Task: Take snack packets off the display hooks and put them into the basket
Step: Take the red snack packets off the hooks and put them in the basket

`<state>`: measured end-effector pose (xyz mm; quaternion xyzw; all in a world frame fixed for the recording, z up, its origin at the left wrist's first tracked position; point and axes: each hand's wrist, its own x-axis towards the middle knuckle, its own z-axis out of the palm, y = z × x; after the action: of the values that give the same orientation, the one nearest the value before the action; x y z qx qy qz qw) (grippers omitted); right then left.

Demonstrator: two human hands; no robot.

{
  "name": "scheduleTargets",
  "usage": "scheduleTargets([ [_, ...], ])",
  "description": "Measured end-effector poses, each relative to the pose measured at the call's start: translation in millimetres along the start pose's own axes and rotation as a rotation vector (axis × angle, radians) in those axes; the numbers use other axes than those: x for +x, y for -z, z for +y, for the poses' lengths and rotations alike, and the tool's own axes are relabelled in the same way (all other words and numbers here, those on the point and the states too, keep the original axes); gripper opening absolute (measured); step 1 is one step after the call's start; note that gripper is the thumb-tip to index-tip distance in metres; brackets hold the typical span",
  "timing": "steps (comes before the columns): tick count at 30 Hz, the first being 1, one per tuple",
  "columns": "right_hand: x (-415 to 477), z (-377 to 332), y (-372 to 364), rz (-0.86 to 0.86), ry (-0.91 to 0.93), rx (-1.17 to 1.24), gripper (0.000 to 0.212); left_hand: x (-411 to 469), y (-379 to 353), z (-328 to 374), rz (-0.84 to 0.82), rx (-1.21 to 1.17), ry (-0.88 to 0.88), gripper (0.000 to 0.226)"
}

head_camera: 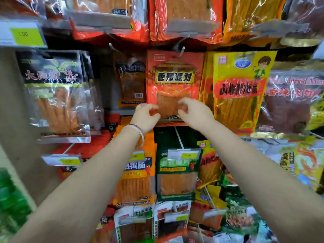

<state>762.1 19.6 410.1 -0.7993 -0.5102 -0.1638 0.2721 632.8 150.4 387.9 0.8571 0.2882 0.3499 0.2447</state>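
Observation:
A red snack packet (174, 79) with yellow characters hangs from a metal display hook (182, 50) in the middle of the rack. My left hand (146, 116) is at its lower left corner with fingers curled against the packet's bottom edge. My right hand (194, 111) is at its lower right, fingers curled over the clear window. Both hands touch the packet; whether they pinch it is blurred. No basket is in view.
A yellow packet (240, 90) hangs to the right, a black-topped packet (56, 95) to the left, an orange one (130, 81) just behind. Green (177, 174) and orange packets (135, 179) hang below my arms. Price tags (26, 35) stick out on hook ends above.

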Motion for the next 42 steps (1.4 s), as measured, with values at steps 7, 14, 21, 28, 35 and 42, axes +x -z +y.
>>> scheduleTargets([
  [7,-133.4,-2.8,-36.8,0.046,-0.179,0.511,0.014,-139.5,2.8,-19.0,-0.003,-0.318,-0.063,0.029],
  [14,-325.3,-7.6,-125.6,-0.345,-0.508,0.682,0.02,-340.4,-54.5,-95.0,-0.218,-0.304,0.548,0.015],
  [21,-530.9,-13.0,-148.4,-1.049,-0.789,0.489,0.029,-606.1,-63.1,-114.6,-0.423,-0.286,1.25,0.015],
  [28,-640.7,-45.2,-135.7,-1.534,-0.62,0.357,0.025,-734.6,-24.3,-105.9,-0.424,-0.208,1.513,0.013],
  [35,-599.3,-101.3,-180.9,-1.53,-0.641,0.317,0.014,-752.4,24.0,-150.1,-0.168,-0.378,1.715,0.021],
  [42,-536.0,-244.8,-242.1,-1.368,-0.594,0.471,0.019,-720.2,121.4,-237.8,-0.158,-0.451,1.634,0.02],
])
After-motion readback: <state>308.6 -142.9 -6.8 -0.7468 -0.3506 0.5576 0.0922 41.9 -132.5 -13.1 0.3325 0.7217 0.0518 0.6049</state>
